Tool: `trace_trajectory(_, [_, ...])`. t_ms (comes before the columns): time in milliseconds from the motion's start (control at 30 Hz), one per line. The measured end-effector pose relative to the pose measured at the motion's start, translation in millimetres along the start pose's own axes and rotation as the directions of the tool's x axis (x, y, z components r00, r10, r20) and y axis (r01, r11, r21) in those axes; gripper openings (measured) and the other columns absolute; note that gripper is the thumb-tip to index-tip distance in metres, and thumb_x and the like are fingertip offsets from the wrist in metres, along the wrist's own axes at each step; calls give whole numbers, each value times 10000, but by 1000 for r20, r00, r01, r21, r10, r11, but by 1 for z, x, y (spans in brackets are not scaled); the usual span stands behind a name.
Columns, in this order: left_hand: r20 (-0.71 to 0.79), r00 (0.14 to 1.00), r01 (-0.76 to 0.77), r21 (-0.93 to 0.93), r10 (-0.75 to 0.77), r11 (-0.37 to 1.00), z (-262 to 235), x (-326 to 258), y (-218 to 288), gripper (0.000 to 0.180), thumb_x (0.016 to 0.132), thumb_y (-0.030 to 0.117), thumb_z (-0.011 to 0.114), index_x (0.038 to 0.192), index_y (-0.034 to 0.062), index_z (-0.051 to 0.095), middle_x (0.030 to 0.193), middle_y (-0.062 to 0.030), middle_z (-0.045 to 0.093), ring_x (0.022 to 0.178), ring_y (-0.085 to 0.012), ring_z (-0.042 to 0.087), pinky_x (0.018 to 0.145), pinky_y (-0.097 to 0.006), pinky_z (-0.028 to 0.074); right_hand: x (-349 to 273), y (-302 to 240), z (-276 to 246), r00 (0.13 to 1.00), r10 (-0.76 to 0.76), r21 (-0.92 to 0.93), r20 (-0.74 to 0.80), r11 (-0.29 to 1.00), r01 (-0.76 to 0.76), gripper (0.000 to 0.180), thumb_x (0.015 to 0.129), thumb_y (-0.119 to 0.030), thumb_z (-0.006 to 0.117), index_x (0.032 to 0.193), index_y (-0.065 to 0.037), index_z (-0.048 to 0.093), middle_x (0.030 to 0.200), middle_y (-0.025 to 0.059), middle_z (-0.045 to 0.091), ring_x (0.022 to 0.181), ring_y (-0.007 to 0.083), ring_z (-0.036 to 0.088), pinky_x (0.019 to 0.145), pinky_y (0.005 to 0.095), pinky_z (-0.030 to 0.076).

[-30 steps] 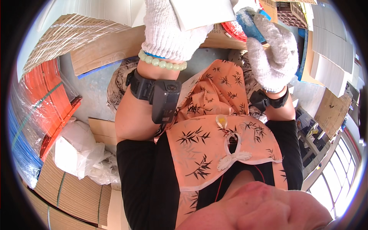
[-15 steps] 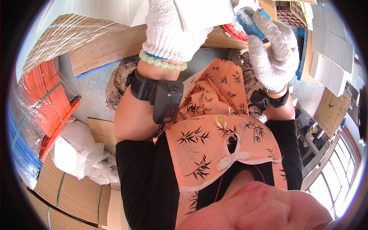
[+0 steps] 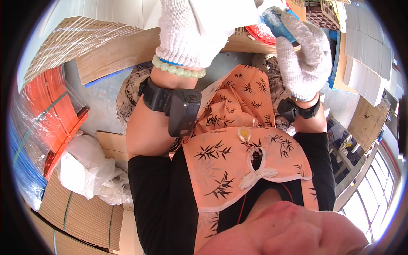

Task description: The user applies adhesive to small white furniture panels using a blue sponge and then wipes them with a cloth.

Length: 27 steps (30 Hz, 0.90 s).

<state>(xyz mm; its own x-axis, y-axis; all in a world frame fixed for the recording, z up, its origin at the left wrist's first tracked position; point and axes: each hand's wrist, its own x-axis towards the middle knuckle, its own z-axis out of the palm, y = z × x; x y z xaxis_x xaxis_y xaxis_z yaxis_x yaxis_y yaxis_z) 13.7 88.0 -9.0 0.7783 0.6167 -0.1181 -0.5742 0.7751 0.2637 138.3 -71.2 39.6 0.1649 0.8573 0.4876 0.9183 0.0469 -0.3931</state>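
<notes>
Both my hands wear white knit gloves and reach up to the top of the view. My left hand (image 3: 182,34) grips a flat white sheet (image 3: 221,17) that runs out of the top edge. A green bead bracelet and a black wrist device sit on that forearm. My right hand (image 3: 306,55) is closed around a blue object (image 3: 274,21), which the fingers partly hide. A black strap circles that wrist. Behind the blue object lies a red round thing (image 3: 259,32) on a brown cardboard box (image 3: 242,40).
Flat cardboard sheets (image 3: 63,46) are stacked upper left. An orange wrapped bundle (image 3: 46,110) leans at the left, with white plastic bags (image 3: 85,170) below it. Stacks of white and brown sheets (image 3: 365,46) stand on the right. Windows (image 3: 374,199) show lower right.
Both hands have crept slightly upward and the white sheet sits higher in the view. The right hand keeps hold of the blue object.
</notes>
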Motion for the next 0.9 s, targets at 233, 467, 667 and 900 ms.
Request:
trace_trajectory(233, [-13,1000,-10,-23,10,1000,6,-2,0,834,939,703,517,1351,-21,491,1145,-215,621,1108,-343,630,993,-500,532,-6,5,1,1000,13,135,0,991,-13,366,835,2,724,1199,34,699,1116,138,693,956,208,642,889,321,494])
trace_trajectory(467, [56,998,19,-101,-13,995,-2,1,1,796,951,681,517,1335,-16,515,1132,-204,642,1087,-341,646,1003,-498,528,-8,4,-3,1000,-4,175,-10,985,6,371,840,16,705,1210,33,688,1152,145,694,987,217,655,906,324,498])
trace_trajectory(667, [86,996,16,-104,-7,994,-3,4,0,780,959,675,505,1316,-18,531,1121,-195,653,1088,-331,653,973,-482,542,-8,6,-1,1000,6,145,-10,989,-4,385,845,21,710,1229,26,679,1165,146,697,1008,221,663,908,333,507])
trace_trajectory(900, [72,997,27,-90,-20,996,1,-2,0,780,957,673,515,1320,-17,524,1115,-186,641,1102,-329,645,982,-483,541,-5,-1,0,999,-23,12,22,1000,23,371,838,14,727,1207,20,698,1142,143,697,993,220,661,903,323,505])
